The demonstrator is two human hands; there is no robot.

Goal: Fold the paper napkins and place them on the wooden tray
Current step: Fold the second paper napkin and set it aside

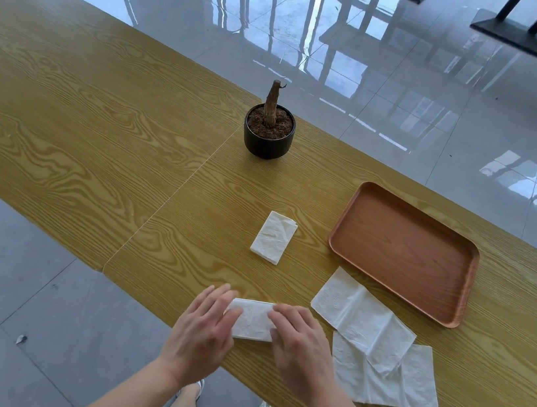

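Pressing soft rectangular napkin [252, 320] flat

A long wood-grain table [98, 131] carries a potted stump [269, 131] at centre, an empty wooden tray [405, 253] to the right, one folded napkin [273, 237] between them, and two unfolded napkins [378, 343] near the right edge.

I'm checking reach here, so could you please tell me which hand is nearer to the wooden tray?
The right hand is nearer: the wooden tray lies up and to its right. The left hand sits farther left, across the napkin both hands press.
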